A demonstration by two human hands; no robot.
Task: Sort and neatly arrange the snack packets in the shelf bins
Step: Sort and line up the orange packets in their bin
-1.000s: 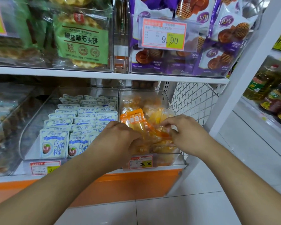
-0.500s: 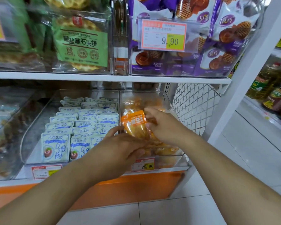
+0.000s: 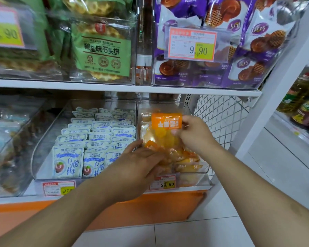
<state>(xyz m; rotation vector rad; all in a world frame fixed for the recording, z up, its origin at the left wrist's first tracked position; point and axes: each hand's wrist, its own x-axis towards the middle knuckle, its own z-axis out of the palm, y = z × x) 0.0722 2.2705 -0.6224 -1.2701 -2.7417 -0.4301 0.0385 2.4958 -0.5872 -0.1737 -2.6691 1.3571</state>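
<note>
An orange-topped clear snack packet stands upright in the right clear bin on the lower shelf. My right hand pinches the packet's upper right edge by the orange label. My left hand holds its lower left part at the bin's front. Under and in front of it lie several more orange packets. The neighbouring clear bin on the left holds neat rows of white and blue plum packets.
The upper shelf carries bins of green waffle-biscuit bags and purple pastry bags with a price tag. A wire mesh panel closes the shelf's right end. Oil bottles stand on a shelf at far right. White tiled floor lies below.
My right hand has lifted the orange packet from lying among the others to standing upright and moved it toward the bin's back. My left hand has shifted to its lower part.
</note>
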